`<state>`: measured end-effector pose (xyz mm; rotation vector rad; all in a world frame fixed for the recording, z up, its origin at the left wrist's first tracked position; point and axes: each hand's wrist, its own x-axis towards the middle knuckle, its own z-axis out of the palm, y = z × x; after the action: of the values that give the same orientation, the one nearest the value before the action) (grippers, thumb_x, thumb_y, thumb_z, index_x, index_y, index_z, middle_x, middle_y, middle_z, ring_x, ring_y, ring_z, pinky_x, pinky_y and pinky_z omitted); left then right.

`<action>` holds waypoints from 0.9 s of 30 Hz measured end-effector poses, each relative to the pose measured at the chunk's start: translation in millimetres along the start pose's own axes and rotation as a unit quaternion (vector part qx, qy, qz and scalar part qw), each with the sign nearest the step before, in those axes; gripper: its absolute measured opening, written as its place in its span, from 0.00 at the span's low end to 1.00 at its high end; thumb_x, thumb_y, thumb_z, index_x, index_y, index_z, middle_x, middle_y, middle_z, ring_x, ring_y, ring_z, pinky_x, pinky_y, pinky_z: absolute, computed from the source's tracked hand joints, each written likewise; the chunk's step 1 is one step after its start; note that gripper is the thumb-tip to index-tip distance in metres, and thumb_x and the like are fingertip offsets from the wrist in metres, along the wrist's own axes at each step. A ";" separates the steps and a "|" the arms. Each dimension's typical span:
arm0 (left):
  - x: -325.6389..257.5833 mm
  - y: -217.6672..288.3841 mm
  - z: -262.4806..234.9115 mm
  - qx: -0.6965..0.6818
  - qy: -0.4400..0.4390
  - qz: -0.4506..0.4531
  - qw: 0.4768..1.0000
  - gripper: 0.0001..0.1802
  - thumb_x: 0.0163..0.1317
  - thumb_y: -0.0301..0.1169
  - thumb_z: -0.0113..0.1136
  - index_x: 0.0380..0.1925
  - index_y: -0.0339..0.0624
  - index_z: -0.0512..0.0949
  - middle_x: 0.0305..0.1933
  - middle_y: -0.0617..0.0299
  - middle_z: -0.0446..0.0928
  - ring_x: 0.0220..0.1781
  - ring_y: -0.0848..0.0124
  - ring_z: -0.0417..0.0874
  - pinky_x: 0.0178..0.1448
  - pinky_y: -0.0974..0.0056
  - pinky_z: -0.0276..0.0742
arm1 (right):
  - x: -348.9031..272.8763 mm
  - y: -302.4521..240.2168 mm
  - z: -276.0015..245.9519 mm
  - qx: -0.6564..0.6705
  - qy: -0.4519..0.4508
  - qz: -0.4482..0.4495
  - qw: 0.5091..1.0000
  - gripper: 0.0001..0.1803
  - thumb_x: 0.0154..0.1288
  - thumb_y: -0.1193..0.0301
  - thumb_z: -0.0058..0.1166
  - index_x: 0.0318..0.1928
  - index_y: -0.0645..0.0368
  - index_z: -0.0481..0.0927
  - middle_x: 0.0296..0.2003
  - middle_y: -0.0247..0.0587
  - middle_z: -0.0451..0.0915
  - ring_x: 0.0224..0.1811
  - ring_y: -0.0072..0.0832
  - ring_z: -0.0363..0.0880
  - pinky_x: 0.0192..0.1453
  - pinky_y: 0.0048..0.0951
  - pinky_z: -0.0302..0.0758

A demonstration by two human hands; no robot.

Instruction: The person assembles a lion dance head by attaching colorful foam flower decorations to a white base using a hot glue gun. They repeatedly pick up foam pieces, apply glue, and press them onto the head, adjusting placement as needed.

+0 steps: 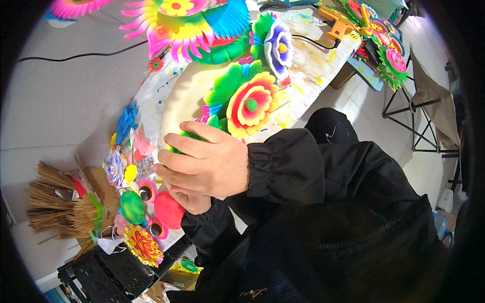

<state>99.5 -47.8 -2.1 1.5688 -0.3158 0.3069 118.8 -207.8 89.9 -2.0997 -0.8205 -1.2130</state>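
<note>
A large oval cream-coloured base [181, 91] carries bright moulded flowers and leaves. My right hand [214, 156] lies over its near end, fingers bent and close together on a ruffled green leaf [217, 122] that shows at their edge. Under it is my left hand [191, 200], mostly covered, its fingers hidden. What lies beneath the two hands cannot be seen. Just beyond them sits a red, yellow and pink layered flower [251, 105] with a green centre. A white and purple flower [279, 49] stands farther up the base.
Left of my hands are a green oval piece [133, 207], a red rounded piece [169, 209] and a yellow-red swirled disc [143, 245]. A straw broom [60, 202] lies at the left. An orange tool [337, 23] with a cord rests at the table's far right.
</note>
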 end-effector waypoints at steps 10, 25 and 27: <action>17.7 22.7 13.4 -0.002 0.011 0.001 1.000 0.29 0.66 0.45 0.55 0.58 0.33 0.67 0.57 0.55 0.72 0.57 0.67 0.75 0.59 0.63 0.71 | 3.2 -4.0 -7.4 -0.041 -0.067 -0.003 0.997 0.22 0.58 0.53 0.53 0.51 0.47 0.78 0.50 0.32 0.75 0.56 0.34 0.73 0.60 0.45 0.67; 42.1 37.1 -2.2 -0.005 -0.097 -0.041 0.994 0.19 0.69 0.28 0.52 0.58 0.34 0.70 0.61 0.55 0.71 0.61 0.72 0.71 0.64 0.67 0.65 | 12.6 6.0 -41.0 -0.075 -0.061 -0.080 0.992 0.23 0.57 0.54 0.58 0.51 0.49 0.77 0.54 0.36 0.75 0.59 0.37 0.71 0.64 0.47 0.64; 42.9 32.7 -2.6 0.016 -0.117 -0.007 0.993 0.22 0.67 0.25 0.53 0.60 0.34 0.69 0.62 0.56 0.70 0.63 0.71 0.69 0.65 0.67 0.65 | 13.7 1.7 -24.1 -0.110 -0.102 -0.063 0.987 0.24 0.57 0.51 0.57 0.50 0.48 0.77 0.54 0.36 0.75 0.57 0.36 0.72 0.63 0.45 0.65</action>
<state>126.4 -46.2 44.7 1.6418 -0.4826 0.1168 112.6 -223.5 112.0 -2.4133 -0.9610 -1.2151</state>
